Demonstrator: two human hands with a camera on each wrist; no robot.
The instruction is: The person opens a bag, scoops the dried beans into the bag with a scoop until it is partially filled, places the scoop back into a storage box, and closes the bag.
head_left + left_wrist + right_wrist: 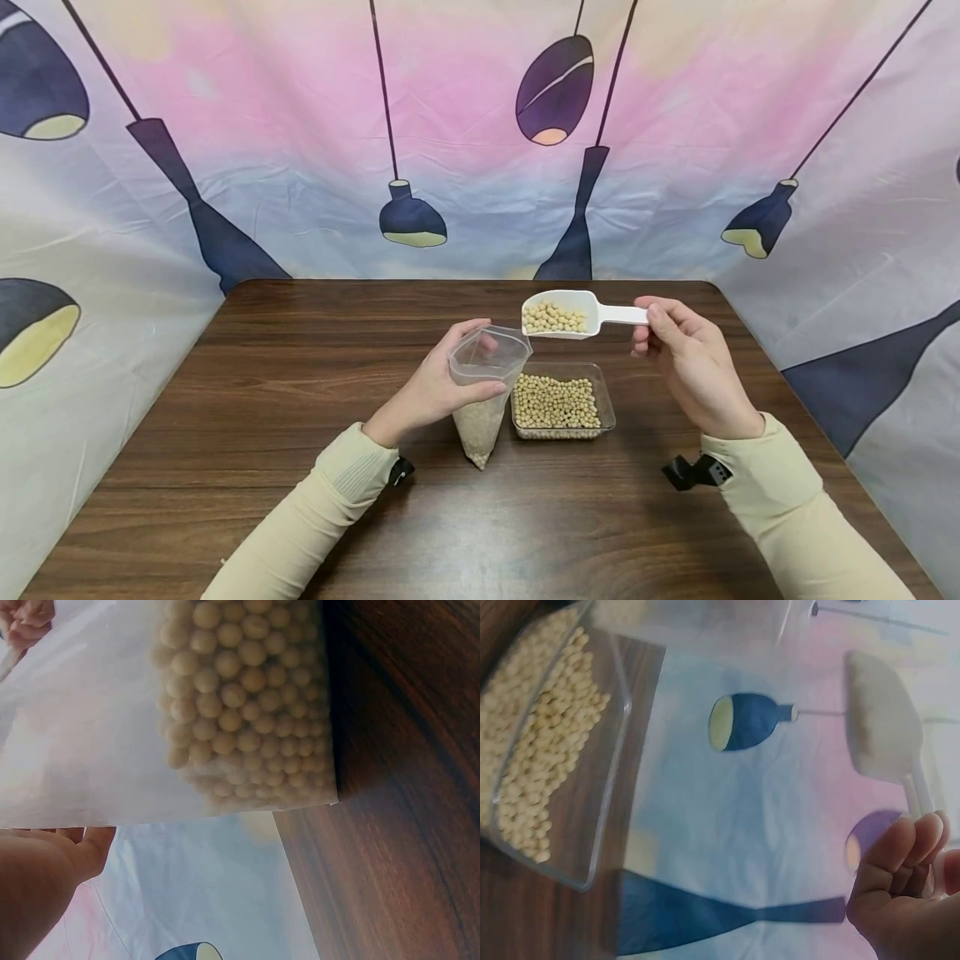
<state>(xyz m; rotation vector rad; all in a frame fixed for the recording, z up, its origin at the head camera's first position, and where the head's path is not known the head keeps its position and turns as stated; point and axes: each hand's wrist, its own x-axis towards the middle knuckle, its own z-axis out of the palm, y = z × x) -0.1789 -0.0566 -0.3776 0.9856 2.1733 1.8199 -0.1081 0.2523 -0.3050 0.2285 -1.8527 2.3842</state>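
My left hand [442, 379] holds a clear plastic bag [480, 425] by its upper part, thumb in front and fingers behind, its mouth spread wide. Pale round beans [240, 697] fill the lower part of the bag in the left wrist view. My right hand [693, 358] pinches the handle of a white scoop [592, 323], which carries a load of beans [553, 317]. The scoop is level, its front lip right by the bag's rim in the head view and above a clear container [606, 408]. From the right wrist, the scoop's underside [881, 720] shows.
The clear rectangular container holds many of the same beans [559, 742] and stands on the brown wooden table [300, 358], just right of the bag. A printed cloth [480, 125] with lamp pictures hangs behind the table and at both sides.
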